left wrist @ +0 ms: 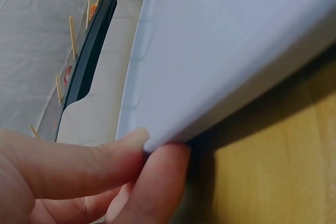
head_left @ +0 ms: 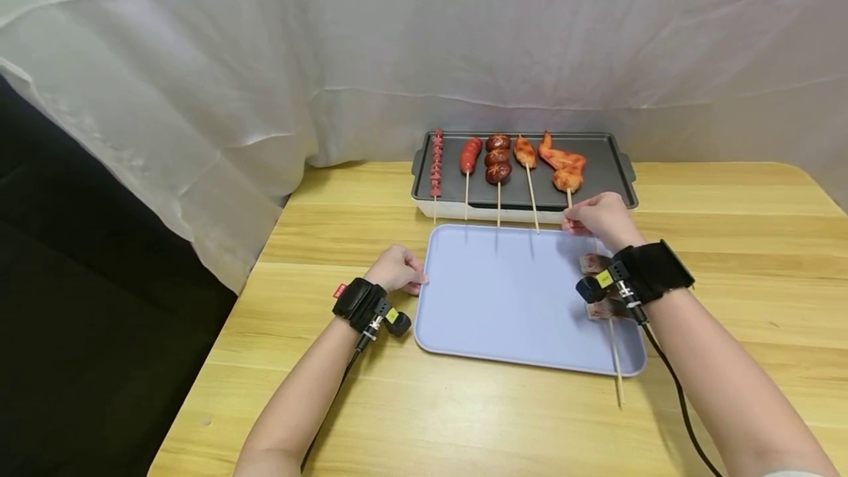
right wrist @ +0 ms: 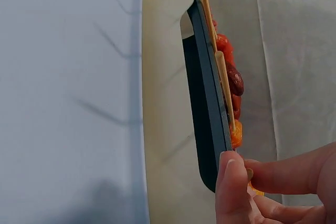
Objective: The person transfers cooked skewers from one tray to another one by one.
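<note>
My left hand (head_left: 400,271) is closed in a pinch, thumb and finger on the left rim of the pale blue tray (head_left: 503,300), just in front of the dark griddle (head_left: 601,168). My right hand (head_left: 604,219) has the stick of the wing skewer (head_left: 567,179) nipped in its fingers, meat at the griddle's right end! Four more skewers (head_left: 471,155) line up leftward; another skewer (head_left: 601,308) crosses the tray's right side, partly hidden by my wrist.

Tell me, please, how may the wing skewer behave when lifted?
The wing skewer will probably feel top-heavy: its bulk sits at one end. Its thin stick could twist, because the right hand pinches only its other end.
</note>
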The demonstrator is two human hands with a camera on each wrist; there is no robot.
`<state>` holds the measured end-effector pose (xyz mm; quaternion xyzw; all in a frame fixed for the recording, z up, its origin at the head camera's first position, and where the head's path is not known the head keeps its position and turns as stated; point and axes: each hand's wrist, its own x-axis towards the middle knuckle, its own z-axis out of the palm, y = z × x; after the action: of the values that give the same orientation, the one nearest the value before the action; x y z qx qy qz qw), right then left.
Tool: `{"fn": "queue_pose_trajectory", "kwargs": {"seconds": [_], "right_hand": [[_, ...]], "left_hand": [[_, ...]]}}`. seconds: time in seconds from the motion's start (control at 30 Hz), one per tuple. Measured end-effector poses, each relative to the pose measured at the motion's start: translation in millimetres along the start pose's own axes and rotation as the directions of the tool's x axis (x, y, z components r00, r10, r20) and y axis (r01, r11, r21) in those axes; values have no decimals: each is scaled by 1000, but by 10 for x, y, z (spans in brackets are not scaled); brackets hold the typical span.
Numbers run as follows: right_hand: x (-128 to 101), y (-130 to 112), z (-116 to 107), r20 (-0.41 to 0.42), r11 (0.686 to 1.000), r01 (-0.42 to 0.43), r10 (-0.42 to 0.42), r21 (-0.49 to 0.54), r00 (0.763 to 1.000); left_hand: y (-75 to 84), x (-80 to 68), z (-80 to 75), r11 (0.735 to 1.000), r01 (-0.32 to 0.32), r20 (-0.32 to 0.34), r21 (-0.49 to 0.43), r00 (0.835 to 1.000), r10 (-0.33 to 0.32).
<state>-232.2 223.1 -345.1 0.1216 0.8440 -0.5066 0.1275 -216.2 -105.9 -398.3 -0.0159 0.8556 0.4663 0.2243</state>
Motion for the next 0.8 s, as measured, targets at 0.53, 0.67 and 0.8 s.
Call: {"fn": "queue_pose_trajectory", "kwargs": {"seconds": [0.53,0.67,0.8], "right_hand": [[-10,3,-13,45,998,10,-12,56,999],[-11,3,-13,40,998,18,-21,66,999],[-18,-11,-20,34,995,14,-18,100,999]], "left_hand": [[-11,4,8,1000,-5,-1,0,1000,5],[-4,-4,7,1000,-5,2,2,1000,5],[-1,-7,2,1000,1,3,-1,1000,-1]]}}
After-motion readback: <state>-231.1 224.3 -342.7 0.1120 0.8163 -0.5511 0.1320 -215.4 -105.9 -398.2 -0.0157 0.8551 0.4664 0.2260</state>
